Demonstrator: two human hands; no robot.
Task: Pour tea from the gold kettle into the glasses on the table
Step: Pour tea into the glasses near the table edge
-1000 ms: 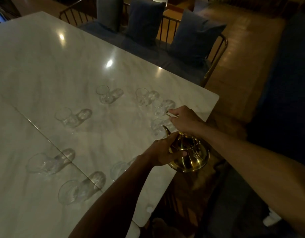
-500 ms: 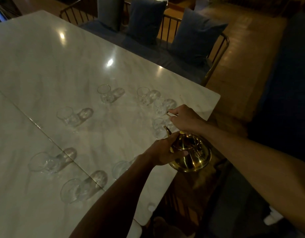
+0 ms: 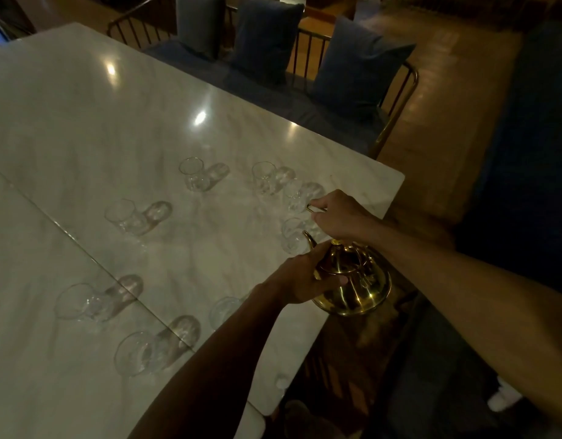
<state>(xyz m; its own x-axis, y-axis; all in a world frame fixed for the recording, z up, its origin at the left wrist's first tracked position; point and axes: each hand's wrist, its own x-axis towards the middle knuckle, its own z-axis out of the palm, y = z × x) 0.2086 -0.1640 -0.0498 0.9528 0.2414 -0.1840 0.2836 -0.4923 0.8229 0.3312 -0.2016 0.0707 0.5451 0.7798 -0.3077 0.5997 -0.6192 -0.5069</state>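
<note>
**Marble table, gold kettle held over its near corner**

Pale marble table (image 3: 115, 122) fills the dim view, with a cushioned bench (image 3: 352, 68) beyond its far edge. Over the table's right-hand corner hangs the gold kettle (image 3: 355, 286), carried in both hands. The right hand (image 3: 339, 213) is closed around the thin wire handle (image 3: 314, 208). The left hand (image 3: 308, 280) cups the kettle's rounded side.

Polished metal like this is likely slick, heavy when full and possibly hot, so the handle is the safer hold and the body only wants steadying.

Small clear glasses (image 3: 191, 174) stand scattered on the marble, thin, light and easily tipped. The nearest glass (image 3: 293, 236) sits just beyond the spout (image 3: 308, 239). No brand, label or writing can be read.
</note>
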